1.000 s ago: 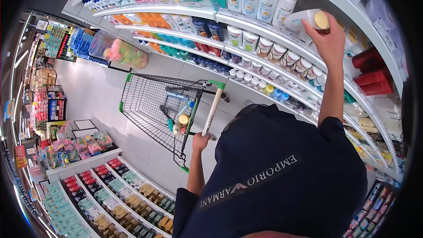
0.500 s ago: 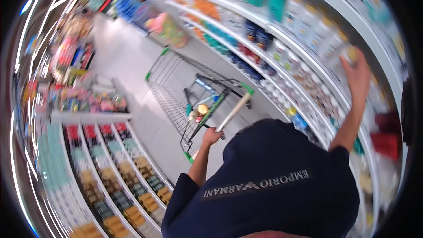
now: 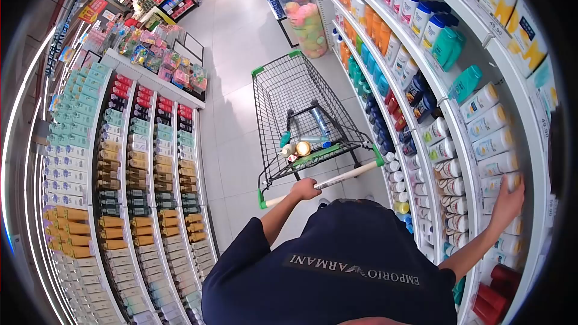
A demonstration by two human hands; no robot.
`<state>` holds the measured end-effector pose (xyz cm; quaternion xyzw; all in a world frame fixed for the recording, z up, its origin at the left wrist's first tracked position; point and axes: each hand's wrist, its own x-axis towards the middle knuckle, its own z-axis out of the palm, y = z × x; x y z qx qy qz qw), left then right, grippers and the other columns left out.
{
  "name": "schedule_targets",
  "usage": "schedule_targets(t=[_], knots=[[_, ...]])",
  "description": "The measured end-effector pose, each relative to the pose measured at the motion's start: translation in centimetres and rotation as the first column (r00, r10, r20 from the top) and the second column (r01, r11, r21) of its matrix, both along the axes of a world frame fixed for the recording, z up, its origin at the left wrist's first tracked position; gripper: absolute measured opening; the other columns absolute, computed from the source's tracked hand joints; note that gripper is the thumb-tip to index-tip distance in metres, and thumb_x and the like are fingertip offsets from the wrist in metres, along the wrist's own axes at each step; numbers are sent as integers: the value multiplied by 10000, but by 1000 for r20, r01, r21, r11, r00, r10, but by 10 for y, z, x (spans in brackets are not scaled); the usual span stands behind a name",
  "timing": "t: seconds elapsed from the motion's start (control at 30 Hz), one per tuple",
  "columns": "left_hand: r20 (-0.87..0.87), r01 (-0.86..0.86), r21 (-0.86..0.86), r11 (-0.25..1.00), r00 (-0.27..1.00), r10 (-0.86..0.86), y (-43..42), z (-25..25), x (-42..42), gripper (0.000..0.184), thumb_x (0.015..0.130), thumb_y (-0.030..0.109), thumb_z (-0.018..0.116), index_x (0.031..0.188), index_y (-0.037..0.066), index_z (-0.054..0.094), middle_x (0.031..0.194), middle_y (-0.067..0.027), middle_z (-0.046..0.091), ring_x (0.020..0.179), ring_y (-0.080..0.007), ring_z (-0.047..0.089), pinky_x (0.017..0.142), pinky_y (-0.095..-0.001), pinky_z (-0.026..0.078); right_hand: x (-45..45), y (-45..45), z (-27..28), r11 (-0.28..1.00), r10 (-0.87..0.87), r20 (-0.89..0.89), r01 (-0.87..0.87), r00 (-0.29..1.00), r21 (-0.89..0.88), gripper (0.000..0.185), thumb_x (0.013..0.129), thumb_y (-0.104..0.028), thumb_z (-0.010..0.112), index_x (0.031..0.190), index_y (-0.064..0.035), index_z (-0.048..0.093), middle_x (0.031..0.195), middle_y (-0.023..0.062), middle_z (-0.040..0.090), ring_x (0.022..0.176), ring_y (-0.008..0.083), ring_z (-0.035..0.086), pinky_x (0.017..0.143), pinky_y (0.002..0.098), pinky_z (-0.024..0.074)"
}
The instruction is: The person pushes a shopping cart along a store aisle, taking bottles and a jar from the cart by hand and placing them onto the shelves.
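Observation:
My left hand [image 3: 306, 189] is wrapped round the pale handle [image 3: 337, 179] of a wire shopping cart [image 3: 289, 90] with green corners. Several items lie in the cart's near end, among them a gold-lidded container [image 3: 303, 148] and a blue-capped bottle [image 3: 316, 141]. On the right, my right hand [image 3: 509, 200] reaches into the shelf, its fingers closed round a white bottle [image 3: 500, 184] that stands in a row of similar white bottles [image 3: 489, 121]. Part of that bottle is hidden by the fingers.
Curved shelves [image 3: 460, 162] of bottles line the right side. Tiered product shelves [image 3: 126, 162] stand on the left. Beyond the cart are a clear bin of colourful puffs [image 3: 305, 24] and a display of pink packages [image 3: 162, 60]. Tiled floor [image 3: 232, 108] runs between.
My view has swung round to face along the aisle. The bottle in my right hand, earlier held tilted at the shelf front, is now in the row. My left hand stays on the handle.

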<state>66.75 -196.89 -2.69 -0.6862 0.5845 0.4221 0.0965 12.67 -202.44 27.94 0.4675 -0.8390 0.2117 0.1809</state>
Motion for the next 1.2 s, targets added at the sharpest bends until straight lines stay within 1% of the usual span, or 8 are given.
schedule_targets(t=[0.73, 0.83, 0.9, 0.97, 1.03, 1.07, 1.1, 1.2], knots=[[11, 2, 9, 1000, 1000, -2, 0, 1, -1, 377, 742, 381, 624, 968, 88, 699, 973, -179, 688, 931, -344, 653, 832, -444, 524, 12, 5, 5, 993, 87, -55, -91, 995, -75, 470, 944, -312, 571, 1366, -116, 506, 1284, 168, 582, 1194, 359, 532, 999, 413, 418], [8, -11, -30, 999, 1000, 12, 2, -3, 0, 373, 732, 374, 617, 957, 87, 698, 936, -197, 684, 905, -366, 646, 821, -452, 517, 30, 11, 6, 993, 3, -6, -4, 1000, -115, 471, 931, -307, 603, 1321, -51, 538, 1289, 182, 579, 1222, 332, 531, 995, 410, 424], [10, -12, -29, 1000, 1000, 12, 2, -3, 0, 374, 733, 372, 616, 962, 89, 699, 943, -196, 684, 909, -365, 646, 824, -452, 517, 23, 23, -44, 669, 471, 212, -190, 856, -719, 305, 911, -151, 602, 1170, 11, 594, 1204, 198, 597, 1119, 303, 578, 924, 401, 464], [10, -13, -28, 1000, 1000, 13, 2, -3, -2, 375, 734, 370, 614, 968, 90, 701, 950, -194, 685, 914, -363, 646, 828, -451, 517, 37, 34, -80, 466, 850, 246, -446, 467, -764, 152, 848, 34, 546, 993, 28, 592, 1108, 185, 591, 997, 245, 566, 868, 353, 459], [33, -2, 17, 1000, 999, 2, -1, -2, -3, 389, 740, 374, 616, 979, 79, 699, 1002, -188, 683, 955, -349, 648, 856, -439, 522, 118, 5, -82, 388, 920, 336, -574, 201, -720, 147, 786, 65, 515, 916, 19, 566, 959, 142, 579, 891, 242, 556, 781, 333, 464], [34, -3, 14, 1000, 999, 3, -1, -1, -4, 389, 740, 374, 616, 979, 79, 699, 1002, -188, 683, 955, -349, 648, 856, -439, 522, 148, -3, -101, 540, 813, 553, -589, 181, -601, 161, 791, 46, 563, 939, -11, 589, 968, 97, 590, 903, 201, 570, 757, 312, 472], [40, -1, 2, 1000, 999, 1, -2, 1, -4, 390, 739, 374, 616, 981, 80, 698, 1002, -188, 683, 958, -347, 648, 856, -440, 521, 165, -19, -127, 530, 729, 673, -723, 122, -443, 185, 783, 21, 617, 960, -29, 612, 1017, 86, 613, 914, 185, 590, 738, 307, 486], [56, -24, -30, 999, 998, 25, -2, -1, -7, 381, 734, 372, 616, 983, 96, 701, 991, -181, 686, 949, -349, 648, 854, -442, 519, 223, -37, -183, 246, 847, 496, -968, 192, -45, 410, 763, -259, 736, 1098, -60, 609, 1216, 106, 587, 1093, 316, 564, 950, 461, 422]])
